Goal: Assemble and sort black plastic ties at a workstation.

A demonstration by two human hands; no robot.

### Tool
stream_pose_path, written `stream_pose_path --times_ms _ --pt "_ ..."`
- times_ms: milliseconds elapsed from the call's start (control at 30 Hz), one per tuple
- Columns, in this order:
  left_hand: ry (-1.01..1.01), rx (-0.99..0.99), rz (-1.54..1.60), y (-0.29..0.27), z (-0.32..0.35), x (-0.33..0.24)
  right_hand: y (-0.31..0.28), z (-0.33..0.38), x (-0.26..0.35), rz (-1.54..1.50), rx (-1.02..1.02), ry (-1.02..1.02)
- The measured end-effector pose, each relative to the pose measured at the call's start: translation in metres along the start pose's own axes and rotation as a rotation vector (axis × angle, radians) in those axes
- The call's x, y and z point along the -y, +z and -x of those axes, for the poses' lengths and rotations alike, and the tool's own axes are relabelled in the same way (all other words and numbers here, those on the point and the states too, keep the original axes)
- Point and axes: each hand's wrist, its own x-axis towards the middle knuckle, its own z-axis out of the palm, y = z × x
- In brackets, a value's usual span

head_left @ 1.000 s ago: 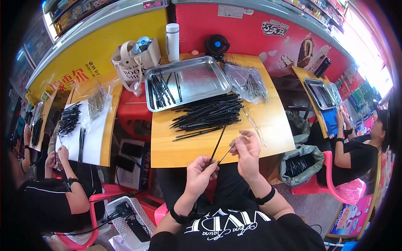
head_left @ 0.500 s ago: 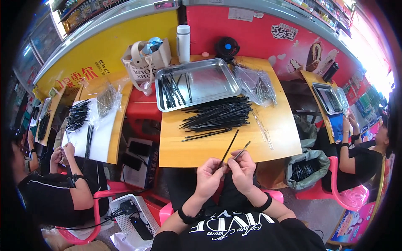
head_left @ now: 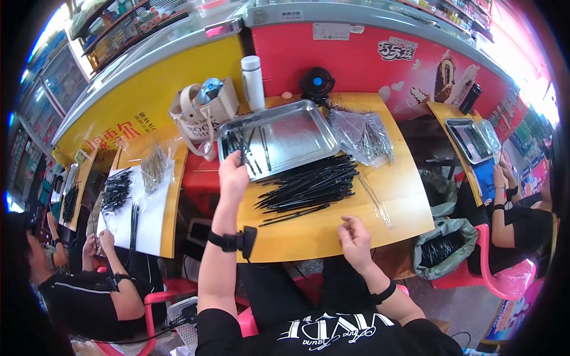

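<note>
The left hand (head_left: 233,175) is closed at the near left rim of the tray (head_left: 300,137), likely on a black stick, though I cannot tell. The right hand (head_left: 354,237) hangs loosely curled, empty, past the near tabletop (head_left: 309,234) edge. A careless sweep could scatter the pile (head_left: 312,187); free room lies right.

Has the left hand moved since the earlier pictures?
Yes. The left hand went forward from beside the right hand to the metal tray rim.
</note>
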Motion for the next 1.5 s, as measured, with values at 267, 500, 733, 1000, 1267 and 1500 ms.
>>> stream_pose_path --times_ms 267,500,733,1000,1267,1500 --pt "0.446 -0.016 -0.451 0.003 0.073 -0.01 -0.014 -0.026 -0.008 0.284 -0.028 -0.168" --pt "-0.138 0.307 0.219 0.011 0.182 0.017 -0.012 -0.084 0.042 0.858 -0.071 -0.561" --pt "-0.24 0.438 0.329 0.037 0.217 0.015 -0.019 -0.052 0.071 1.23 0.138 -0.73" --pt "-0.532 0.771 0.496 0.072 0.233 0.006 -0.032 0.032 0.053 0.222 0.153 0.059" --pt "-0.597 0.757 0.499 0.084 0.247 0.015 -0.036 0.067 0.046 -0.434 0.147 0.572" --pt "-0.499 0.637 0.473 0.078 0.249 0.018 -0.034 0.072 0.048 -0.377 0.315 0.462"
